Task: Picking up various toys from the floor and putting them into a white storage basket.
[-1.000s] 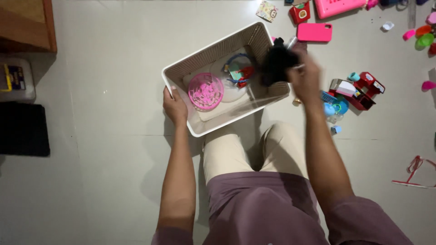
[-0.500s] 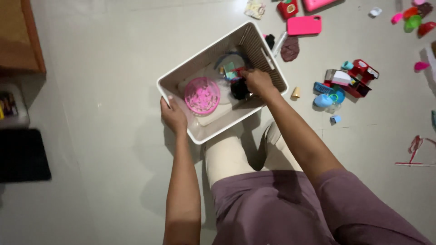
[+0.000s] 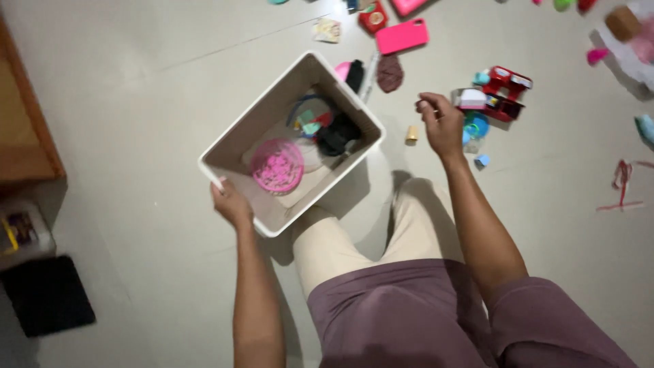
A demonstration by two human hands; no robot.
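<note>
**Pale basket held at its near corner, right hand free beside it**

Pale plastic, rectangular and open-topped — that is the basket [image 3: 235, 140] sitting on the tiled floor [image 3: 136, 88] in front of your knees. Your left hand [image 3: 231, 203] has its grip closed on the basket's near corner, fingers curled over the rim. Your right hand [image 3: 439, 123] hovers just right of the basket, above the floor; its grip is loosely curled, and whether anything small sits between the fingertips cannot be told.

Inside the basket, a round pink disc [image 3: 276, 165] lies flat near the middle of the bottom. Toward the far-right wall sits a black toy [image 3: 338, 135], with a few small teal and red pieces beside it, too small to name.

Outside the basket, a small tan cylinder [image 3: 411, 134] stands on the floor between its right wall and your right hand. Just beyond that hand lies a red and white toy set [image 3: 501, 92] with a blue round piece [image 3: 477, 126] next to it. Past the basket's far corner rest a dark brown pad [image 3: 390, 72] and, further on, a flat pink case [image 3: 402, 35] — both well apart from either hand.
</note>
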